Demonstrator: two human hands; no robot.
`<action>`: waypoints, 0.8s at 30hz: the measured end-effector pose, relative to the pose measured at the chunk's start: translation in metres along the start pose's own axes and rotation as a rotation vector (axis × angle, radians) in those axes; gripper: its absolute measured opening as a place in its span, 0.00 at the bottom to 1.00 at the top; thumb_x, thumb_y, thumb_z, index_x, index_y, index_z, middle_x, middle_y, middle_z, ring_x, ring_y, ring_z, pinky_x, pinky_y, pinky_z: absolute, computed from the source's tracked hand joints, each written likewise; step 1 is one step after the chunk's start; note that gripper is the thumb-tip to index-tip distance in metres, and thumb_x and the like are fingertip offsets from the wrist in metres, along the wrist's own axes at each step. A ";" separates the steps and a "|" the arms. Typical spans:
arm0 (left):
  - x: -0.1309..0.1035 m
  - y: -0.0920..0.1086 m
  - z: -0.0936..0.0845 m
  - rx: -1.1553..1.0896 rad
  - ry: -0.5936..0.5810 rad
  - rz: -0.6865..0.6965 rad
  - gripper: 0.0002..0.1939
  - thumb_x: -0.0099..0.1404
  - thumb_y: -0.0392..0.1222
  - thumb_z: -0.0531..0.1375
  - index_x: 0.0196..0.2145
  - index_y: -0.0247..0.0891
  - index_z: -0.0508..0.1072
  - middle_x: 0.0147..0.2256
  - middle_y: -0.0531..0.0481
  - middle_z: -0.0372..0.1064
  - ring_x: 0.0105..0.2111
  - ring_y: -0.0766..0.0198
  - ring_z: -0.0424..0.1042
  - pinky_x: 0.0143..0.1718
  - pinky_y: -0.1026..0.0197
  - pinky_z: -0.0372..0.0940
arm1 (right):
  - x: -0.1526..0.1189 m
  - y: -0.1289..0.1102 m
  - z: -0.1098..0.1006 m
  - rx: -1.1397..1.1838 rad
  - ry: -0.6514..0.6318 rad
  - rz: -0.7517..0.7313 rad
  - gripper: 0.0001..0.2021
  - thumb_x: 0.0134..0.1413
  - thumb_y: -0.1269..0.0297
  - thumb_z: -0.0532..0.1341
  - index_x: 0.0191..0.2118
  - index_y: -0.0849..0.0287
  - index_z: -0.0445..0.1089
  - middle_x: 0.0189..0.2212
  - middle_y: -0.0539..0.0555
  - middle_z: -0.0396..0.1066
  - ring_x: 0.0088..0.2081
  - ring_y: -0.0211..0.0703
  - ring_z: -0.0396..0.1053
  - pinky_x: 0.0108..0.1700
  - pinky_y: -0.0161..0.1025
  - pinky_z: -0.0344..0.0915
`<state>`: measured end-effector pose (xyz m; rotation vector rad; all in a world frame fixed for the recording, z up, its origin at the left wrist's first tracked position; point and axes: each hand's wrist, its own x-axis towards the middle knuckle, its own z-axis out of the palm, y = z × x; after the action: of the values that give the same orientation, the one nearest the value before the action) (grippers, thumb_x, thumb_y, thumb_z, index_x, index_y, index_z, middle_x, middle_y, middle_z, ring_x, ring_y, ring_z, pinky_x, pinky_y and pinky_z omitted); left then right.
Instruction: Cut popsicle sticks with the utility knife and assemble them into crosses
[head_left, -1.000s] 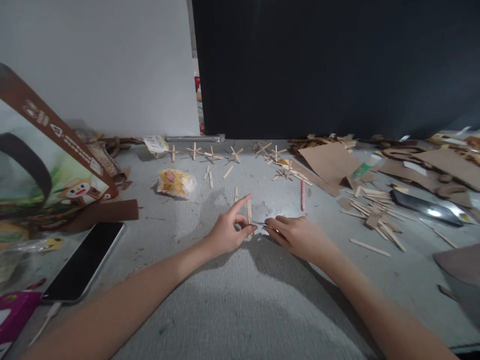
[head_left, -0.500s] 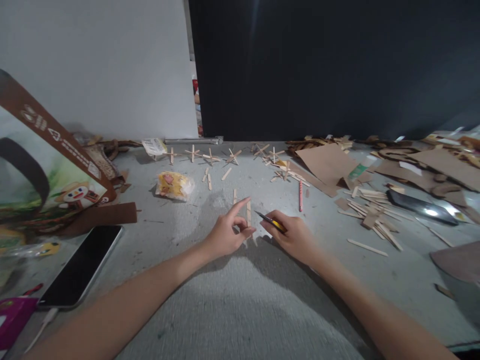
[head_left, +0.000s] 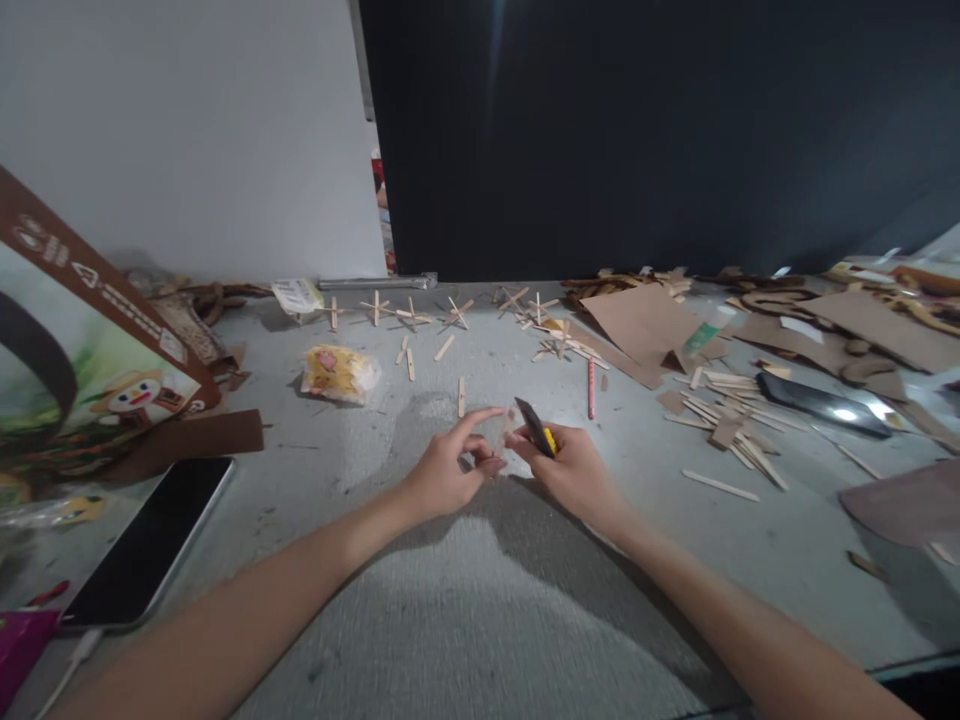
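Note:
My left hand is closed on a short wooden craft stick, held upright between thumb and fingers. In my right hand is a yellow and black utility knife, its blade angled up and to the left. The right fingertips are right beside the craft stick; whether they touch it, I cannot tell. Just beyond the left hand, another stick piece with a small dark mark lies on the grey table.
Several crossed-stick pieces line the back. A pink striped stick lies right of centre, near loose craft sticks and cardboard. At left are a yellow wrapped packet, a phone and a printed bag.
My right hand has moved left toward the craft stick, and the knife blade has turned more upward. My left hand keeps its grip. The whole view has shifted slightly.

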<state>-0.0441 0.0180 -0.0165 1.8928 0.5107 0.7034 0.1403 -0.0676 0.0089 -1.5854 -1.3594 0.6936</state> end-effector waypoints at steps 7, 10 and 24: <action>0.000 0.000 0.002 0.003 0.003 -0.049 0.21 0.68 0.41 0.64 0.58 0.40 0.72 0.30 0.52 0.76 0.31 0.62 0.75 0.42 0.58 0.69 | 0.005 0.008 -0.004 0.129 0.068 0.044 0.26 0.57 0.37 0.64 0.43 0.58 0.74 0.16 0.42 0.56 0.18 0.36 0.53 0.22 0.36 0.51; 0.001 0.001 0.001 0.031 0.001 -0.015 0.15 0.69 0.42 0.63 0.52 0.38 0.75 0.31 0.50 0.77 0.32 0.62 0.75 0.41 0.57 0.69 | 0.004 0.009 -0.003 0.096 0.058 0.028 0.26 0.58 0.35 0.63 0.31 0.57 0.70 0.15 0.43 0.55 0.18 0.36 0.53 0.21 0.36 0.50; 0.000 0.007 0.003 0.216 0.028 0.004 0.09 0.74 0.45 0.57 0.37 0.40 0.73 0.33 0.49 0.75 0.35 0.60 0.74 0.41 0.59 0.65 | -0.003 0.009 0.005 -0.023 0.230 -0.121 0.20 0.65 0.43 0.59 0.33 0.56 0.70 0.20 0.46 0.61 0.22 0.38 0.58 0.26 0.37 0.56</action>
<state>-0.0415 0.0130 -0.0107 2.0877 0.6219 0.7009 0.1391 -0.0686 -0.0018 -1.5348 -1.2839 0.4108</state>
